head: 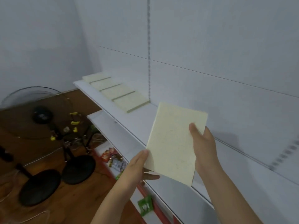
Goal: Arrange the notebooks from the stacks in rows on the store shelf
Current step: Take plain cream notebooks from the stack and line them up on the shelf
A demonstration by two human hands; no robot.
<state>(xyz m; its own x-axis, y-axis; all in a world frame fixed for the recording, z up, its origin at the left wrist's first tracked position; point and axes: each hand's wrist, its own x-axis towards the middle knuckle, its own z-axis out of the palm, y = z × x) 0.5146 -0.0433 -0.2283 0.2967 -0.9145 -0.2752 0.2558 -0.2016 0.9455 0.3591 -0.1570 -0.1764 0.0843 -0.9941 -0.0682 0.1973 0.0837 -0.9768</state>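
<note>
Pale yellow-green card covers mark every notebook in view. One notebook [174, 143] is held in the air above the front part of the white shelf [142, 122], tilted with its far edge raised, and it is gripped from both sides. The right hand [203, 146] is wrapped round the right edge, thumb [195, 130] laid on the cover and the other fingers hidden behind it. The left hand [137, 165] is pinched on the lower left corner, thumb on top and fingers [150, 176] seen beneath. Both sets of fingers are thus clamped on the notebook.

Further along the shelf a row of four notebooks [116, 91] is already laid flat, edge to edge, running away toward the left end; the nearest of them [131, 101] ends beside the slotted upright [148, 50] of the back panel. The stacks themselves are not seen.

The step in hand is judged to be the placing of the fifth notebook. For that, the notebook would have to be carried left and away, levelled, turned to match the row, and set down just beside the nearest one, its edges squared with the others. A bare stretch of shelf is left on the near side for further pieces.
</note>
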